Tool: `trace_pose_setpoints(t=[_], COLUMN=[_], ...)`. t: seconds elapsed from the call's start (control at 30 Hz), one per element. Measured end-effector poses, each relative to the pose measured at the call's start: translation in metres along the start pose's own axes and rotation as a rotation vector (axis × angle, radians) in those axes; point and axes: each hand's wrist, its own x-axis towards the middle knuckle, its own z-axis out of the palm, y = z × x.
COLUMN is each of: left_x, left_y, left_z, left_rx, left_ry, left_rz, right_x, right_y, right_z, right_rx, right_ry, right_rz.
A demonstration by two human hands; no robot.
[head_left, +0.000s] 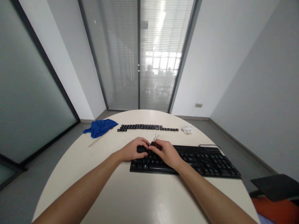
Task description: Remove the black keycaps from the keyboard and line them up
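Note:
A black keyboard (205,160) lies on the round white table (130,199), and both my hands rest on its left end. My right hand (167,153) is closed in a pinch round a small dark tool with thin wire loops (156,137) that stick out past the keyboard's far edge. My left hand (133,149) is curled over the keyboard's top-left corner. Its fingertips meet those of the right hand at the tool. What the left fingers hold is hidden. A row of loose black keycaps (147,127) lies further back on the table.
A blue cloth (100,127) lies at the back left with a thin pale stick (95,142) in front of it. A crumpled white tissue (187,129) sits at the back right. A black chair part (277,186) stands at the right table edge. Glass doors with blinds are behind.

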Motion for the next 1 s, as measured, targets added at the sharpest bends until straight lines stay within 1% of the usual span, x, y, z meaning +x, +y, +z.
trace_pose_setpoints(t=[0.13,0.23,0.43,0.7,0.87,1.0], left_x=[0.005,0.007,0.006,0.007,0.007,0.007], left_y=[0.003,0.003,0.001,0.005,0.008,0.01], left_z=[0.0,0.002,0.006,0.005,0.004,0.005], left_rx=[-0.036,-0.034,-0.022,-0.023,-0.028,0.015], left_ry=[-0.051,-0.043,-0.027,-0.024,-0.008,0.029], left_rz=[-0.053,-0.076,-0.079,-0.081,-0.057,-0.074], right_x=[0.002,0.003,0.005,0.008,0.006,0.006], right_y=[0.005,0.009,0.011,0.013,0.013,0.014], right_z=[-0.002,-0.001,0.001,0.002,0.002,0.001], right_rx=[0.013,0.019,0.048,0.223,0.22,0.207], right_ry=[-0.007,-0.012,-0.023,-0.039,-0.008,0.037], right_rz=[0.023,0.021,0.028,0.056,0.038,0.034])
